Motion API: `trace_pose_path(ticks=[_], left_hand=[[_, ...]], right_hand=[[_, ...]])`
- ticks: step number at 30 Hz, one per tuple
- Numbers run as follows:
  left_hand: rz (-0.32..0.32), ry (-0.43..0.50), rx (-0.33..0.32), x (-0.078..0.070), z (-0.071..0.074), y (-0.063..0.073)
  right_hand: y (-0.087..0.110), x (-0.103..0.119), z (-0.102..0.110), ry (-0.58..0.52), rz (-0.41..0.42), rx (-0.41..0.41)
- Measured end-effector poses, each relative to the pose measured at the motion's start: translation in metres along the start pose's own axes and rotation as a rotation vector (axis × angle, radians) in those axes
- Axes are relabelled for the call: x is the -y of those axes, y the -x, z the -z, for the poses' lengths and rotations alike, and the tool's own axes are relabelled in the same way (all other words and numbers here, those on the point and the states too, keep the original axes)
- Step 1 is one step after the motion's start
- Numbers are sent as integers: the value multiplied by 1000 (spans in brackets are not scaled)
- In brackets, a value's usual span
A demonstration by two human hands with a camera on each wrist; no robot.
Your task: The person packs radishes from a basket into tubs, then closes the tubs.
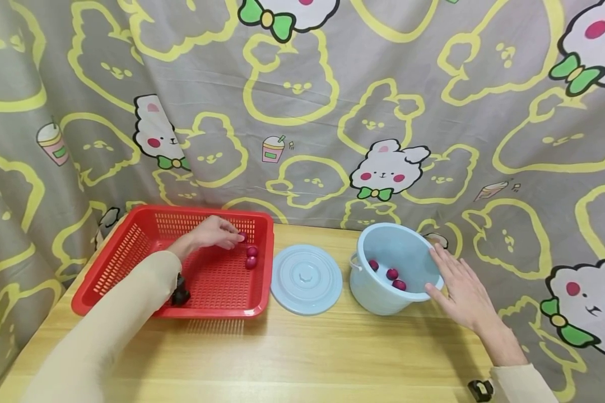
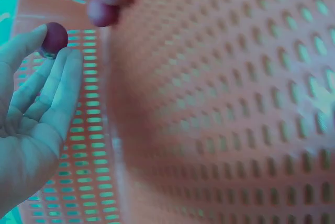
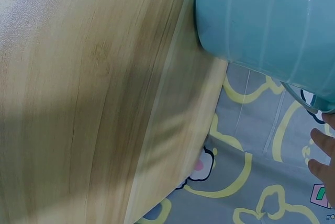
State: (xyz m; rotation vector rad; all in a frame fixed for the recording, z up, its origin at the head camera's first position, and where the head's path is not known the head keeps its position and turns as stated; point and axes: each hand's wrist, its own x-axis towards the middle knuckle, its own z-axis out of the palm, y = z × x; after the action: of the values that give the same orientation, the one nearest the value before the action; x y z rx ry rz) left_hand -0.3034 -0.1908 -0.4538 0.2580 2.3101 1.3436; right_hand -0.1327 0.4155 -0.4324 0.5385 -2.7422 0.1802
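My left hand point(image 1: 213, 233) reaches into the far right part of a red plastic basket point(image 1: 266, 280). Thumb and fingertips pinch a small dark-red round fruit, plum-like point(image 2: 56, 39), in the left wrist view. Two more such fruits point(image 1: 251, 262) lie together on the basket floor beside the hand. My right hand point(image 1: 461, 294) rests at the right rim of a light blue bucket point(image 1: 383, 298), fingers straight and thumb spread. Inside the bucket are three dark-red fruits point(image 1: 392, 274). Only some fingertips point(image 3: 320, 143) of that hand show in the right wrist view, below the bucket.
Between basket and bucket, a round light blue lid point(image 1: 306, 279) lies flat on the wooden table point(image 1: 302, 358). A patterned grey curtain point(image 1: 302, 140) hangs right behind the table's far edge. The bucket's handle point(image 1: 353, 261) hangs at its left side.
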Motion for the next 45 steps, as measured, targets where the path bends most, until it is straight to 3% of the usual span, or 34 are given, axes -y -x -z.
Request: trace_pose_path(ticks=[10, 17, 28, 38, 45], left_hand=[[-51, 35, -69, -17, 10, 5], [-57, 47, -119, -30, 6, 7], [-100, 125, -129, -56, -18, 5], [-180, 215, -43, -86, -49, 1], [-203, 212, -14, -104, -72, 1]], right_hand=[[-1, 0, 0, 2, 0, 1], [0, 2, 1, 2, -3, 4], [0, 1, 0, 3, -1, 2], [-1, 0, 1, 7, 3, 8], [0, 1, -1, 5, -6, 10]])
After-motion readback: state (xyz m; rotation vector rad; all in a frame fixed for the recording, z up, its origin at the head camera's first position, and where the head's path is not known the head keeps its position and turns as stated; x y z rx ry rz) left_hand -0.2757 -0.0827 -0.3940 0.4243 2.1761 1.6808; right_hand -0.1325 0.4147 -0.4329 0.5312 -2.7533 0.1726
